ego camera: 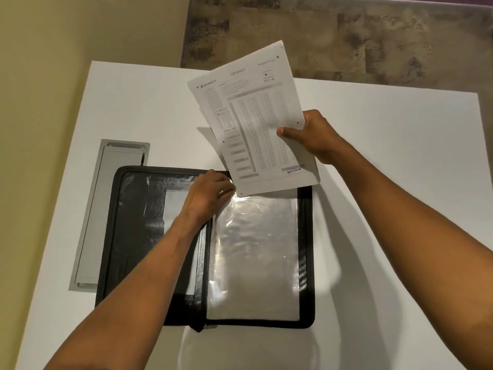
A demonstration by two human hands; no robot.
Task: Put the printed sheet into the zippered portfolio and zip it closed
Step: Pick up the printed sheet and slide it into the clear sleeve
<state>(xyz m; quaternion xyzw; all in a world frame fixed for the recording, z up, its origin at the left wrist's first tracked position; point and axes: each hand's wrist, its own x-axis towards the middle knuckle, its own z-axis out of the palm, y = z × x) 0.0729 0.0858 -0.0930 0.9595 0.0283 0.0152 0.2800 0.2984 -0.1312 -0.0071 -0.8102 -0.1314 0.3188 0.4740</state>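
Note:
The black zippered portfolio [125, 236] lies open flat on the white table, with clear plastic sleeves [253, 249] on its right half. My right hand [313, 134] holds the printed sheet [253, 121] by its right edge, tilted, with its lower edge over the portfolio's top right corner. More than one sheet seems stacked there. My left hand [210, 193] rests at the top of the spine, fingers pinching the top edge of a plastic sleeve.
The white table [386, 182] has a grey cable tray cover [106, 209] set into it, left of the portfolio. Beyond the far table edge lie a beige wall and a mottled brown floor [346, 36].

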